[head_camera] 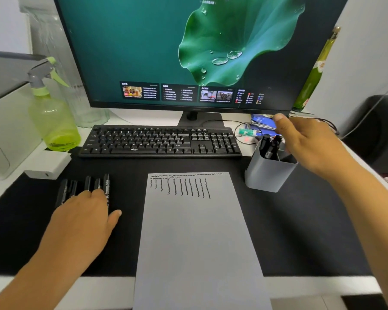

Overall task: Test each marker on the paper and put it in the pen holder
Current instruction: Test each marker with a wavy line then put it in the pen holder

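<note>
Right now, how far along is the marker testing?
Partly done. The grey paper sheet carries about a dozen black test strokes, and a few black markers stand in the grey pen holder. The right hand hovers open beside it. The left hand rests on the untested row of black markers.

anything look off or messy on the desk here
Nothing stands out. The paper lies flat with neat test lines, the pen holder stands upright with markers inside, and the remaining markers lie in a row under the left hand.
</note>
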